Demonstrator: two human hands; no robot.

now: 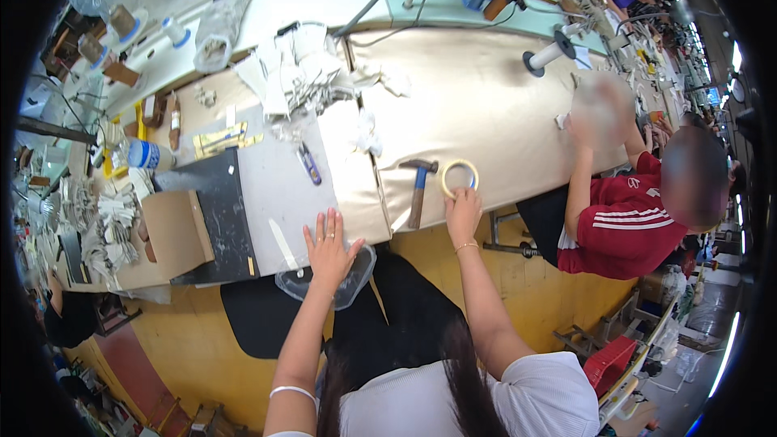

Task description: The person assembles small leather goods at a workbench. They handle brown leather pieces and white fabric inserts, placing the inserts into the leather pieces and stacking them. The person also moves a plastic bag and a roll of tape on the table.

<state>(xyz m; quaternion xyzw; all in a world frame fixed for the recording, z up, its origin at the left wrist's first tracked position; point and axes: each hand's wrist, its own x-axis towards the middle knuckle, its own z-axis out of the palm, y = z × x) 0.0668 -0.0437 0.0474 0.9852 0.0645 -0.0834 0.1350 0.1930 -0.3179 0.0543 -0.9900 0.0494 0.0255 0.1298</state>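
Left hand [327,255]: flat, fingers spread wide. Right hand [464,214]: touching tape roll [447,177], closure unclear. Roll appears reached, lifting not evident; hammer [418,194] untouched.

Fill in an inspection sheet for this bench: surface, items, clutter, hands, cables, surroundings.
Surface: tan covering, wrinkled; grey sheet at left.
Items: tape roll; hammer left of it.
Clutter: pale pieces heaped toward the back; purple snips on the grey sheet.
Hands: left hand spread at the near edge; right hand at the tape roll, grip unclear.
Cables: dark cable along the far side.
Surroundings: co-worker in red; red crate lower right.
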